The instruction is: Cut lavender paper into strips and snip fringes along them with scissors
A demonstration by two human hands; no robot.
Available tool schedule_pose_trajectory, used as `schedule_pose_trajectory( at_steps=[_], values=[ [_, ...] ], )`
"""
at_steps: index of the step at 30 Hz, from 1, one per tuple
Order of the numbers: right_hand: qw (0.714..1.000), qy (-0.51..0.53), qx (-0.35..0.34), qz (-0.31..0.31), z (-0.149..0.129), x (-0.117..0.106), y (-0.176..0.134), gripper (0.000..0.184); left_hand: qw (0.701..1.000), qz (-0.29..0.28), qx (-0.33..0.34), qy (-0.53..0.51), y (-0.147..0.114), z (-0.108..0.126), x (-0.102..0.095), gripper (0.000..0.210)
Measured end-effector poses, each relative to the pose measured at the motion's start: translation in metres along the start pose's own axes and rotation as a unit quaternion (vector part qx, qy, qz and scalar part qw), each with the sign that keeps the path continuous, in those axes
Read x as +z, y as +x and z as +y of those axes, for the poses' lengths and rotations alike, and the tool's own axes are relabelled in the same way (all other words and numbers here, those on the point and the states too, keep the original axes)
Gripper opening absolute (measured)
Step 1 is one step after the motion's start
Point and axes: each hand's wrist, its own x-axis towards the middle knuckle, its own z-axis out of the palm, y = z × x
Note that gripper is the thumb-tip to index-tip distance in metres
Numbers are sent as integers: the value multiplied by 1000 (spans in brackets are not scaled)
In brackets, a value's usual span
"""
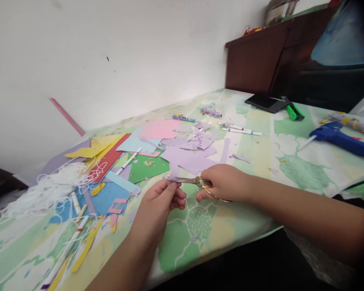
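Observation:
My right hand (221,182) grips a pair of scissors (191,181) by its gold handles, with the blades pointing left. A small piece of purple paper (172,180) is pinched between the thumb and fingers of my left hand (161,198). The scissor blades lie right at this paper, and whether they are cutting into it I cannot tell. Just beyond both hands, larger purple paper pieces (189,159) lie flat, some with fringed edges. A green paper sheet (147,166) with tiny scraps on it is left of them.
White yarn (54,188) is heaped at the left beside yellow, red and blue paper. Several markers, including a white marker (242,131), lie about. A blue glue gun (342,139), a green highlighter (294,111) and a black phone-like slab (266,103) are on the right. A white wall (133,52) stands behind.

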Motion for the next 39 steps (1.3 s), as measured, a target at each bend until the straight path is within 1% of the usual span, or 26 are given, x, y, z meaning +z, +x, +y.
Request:
schedule_pose_trajectory(
  at_steps=[3, 9, 14, 17, 20, 27, 33, 39],
  values=[
    [1000, 5, -7, 6, -1, -1, -1, 54, 1000, 4, 24, 8, 0, -1, 0, 13],
    [1000, 20, -17, 3, -4, 0, -2, 50, 998, 8, 48, 25, -2, -2, 0, 14],
    [999, 20, -27, 9, -3, 2, -2, 49, 995, 16, 49, 81, -3, -3, -1, 18],
    [999, 20, -27, 2, -3, 2, -1, 50, 991, 29, 50, 121, -2, -2, -1, 18],
    [999, 21, -23, -7, -3, 1, 0, 50, 989, 38, 49, 137, -2, -2, -1, 19],
    [1000, 21, -17, -6, -4, 1, 2, 50, 991, 21, 52, 120, -1, -3, -1, 19],
    [1000, 15, -9, 6, -3, 0, 1, 51, 996, 16, 20, 81, 1, -3, 0, 18],
    [1000, 19, -7, -3, -3, -1, -2, 52, 996, 11, 40, 82, 1, -4, -2, 17]
  ],
)
